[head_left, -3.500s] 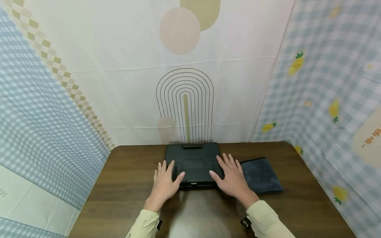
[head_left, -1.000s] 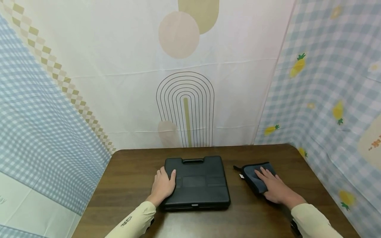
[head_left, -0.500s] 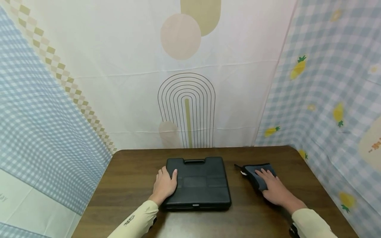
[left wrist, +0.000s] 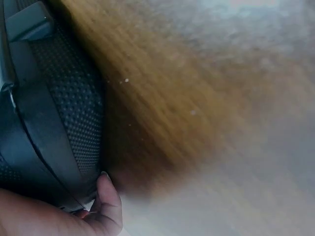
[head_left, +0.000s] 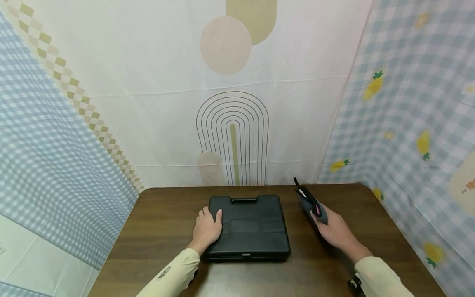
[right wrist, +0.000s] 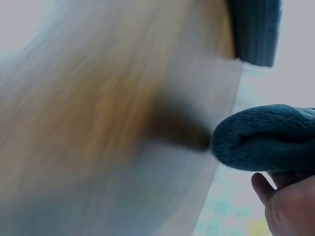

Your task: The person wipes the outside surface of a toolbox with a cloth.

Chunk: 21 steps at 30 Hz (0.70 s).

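A black hard plastic carrying case point(head_left: 245, 227) lies flat on the table, its handle at the far side. My left hand point(head_left: 208, 229) holds the case's left edge, thumb on the lid and fingers down the side. In the left wrist view, a fingertip point(left wrist: 109, 194) curls against the lower edge of the case's textured side point(left wrist: 74, 93). To the right, a folded dark blue-grey cloth point(head_left: 311, 206) with black trim and a loop stands tilted up in my right hand point(head_left: 335, 229). The right wrist view shows the cloth's thick rounded fold point(right wrist: 266, 137) gripped by that hand point(right wrist: 290, 204).
The brown wooden table point(head_left: 163, 231) has rounded far corners. A white printed cloth point(head_left: 159, 123) hangs close behind its far edge. Checked cloth hangs on the left point(head_left: 67, 165) and right point(head_left: 412, 123).
The case now sits nearer to me. My right hand went from the case to the cloth, first resting flat on it, then gripping and tilting it up. My left hand stays at the case.
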Available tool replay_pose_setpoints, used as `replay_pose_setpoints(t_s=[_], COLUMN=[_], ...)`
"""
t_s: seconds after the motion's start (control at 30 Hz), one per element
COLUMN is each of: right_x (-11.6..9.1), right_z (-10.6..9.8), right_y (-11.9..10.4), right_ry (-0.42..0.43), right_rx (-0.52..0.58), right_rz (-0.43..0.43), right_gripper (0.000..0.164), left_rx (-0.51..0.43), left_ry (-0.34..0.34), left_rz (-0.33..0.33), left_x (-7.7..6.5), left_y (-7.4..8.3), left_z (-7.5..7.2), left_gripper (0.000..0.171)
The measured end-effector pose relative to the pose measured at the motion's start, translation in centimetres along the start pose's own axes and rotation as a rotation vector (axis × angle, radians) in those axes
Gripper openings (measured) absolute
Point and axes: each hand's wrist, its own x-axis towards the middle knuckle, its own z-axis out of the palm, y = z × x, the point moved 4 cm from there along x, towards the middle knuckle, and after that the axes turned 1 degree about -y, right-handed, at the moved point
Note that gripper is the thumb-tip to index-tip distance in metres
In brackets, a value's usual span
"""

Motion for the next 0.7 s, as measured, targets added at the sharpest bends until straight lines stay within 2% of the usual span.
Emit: replay_pose_setpoints(t_s=[0.2, 0.43, 0.57, 0.7], right_x=[1.0, 2.6, 4.0, 5.8], right_z=[0.6, 2.4, 4.1, 5.7], right_y=[-2.4, -5.1, -7.3, -9.0], right_ry=[0.033, 0.063, 0.012, -0.084], right_rx=[0.082, 0.169, 0.209, 0.166], right_rz=[0.002, -0.027, -0.022, -0.03], right_gripper=[0.068, 0.06, 0.057, 0.056], left_rx=[-0.008, 0.004, 0.009, 0.014], left_ry=[-0.005, -0.009, -0.008, -0.02], left_rz=[0.011, 0.013, 0.01, 0.016], left_x=[0.4, 0.7, 0.7, 0.8], left_y=[0.4, 0.5, 0.5, 0.7], left_z=[0.2, 0.2, 0.2, 0.4], left_gripper=[0.072, 0.073, 0.072, 0.072])
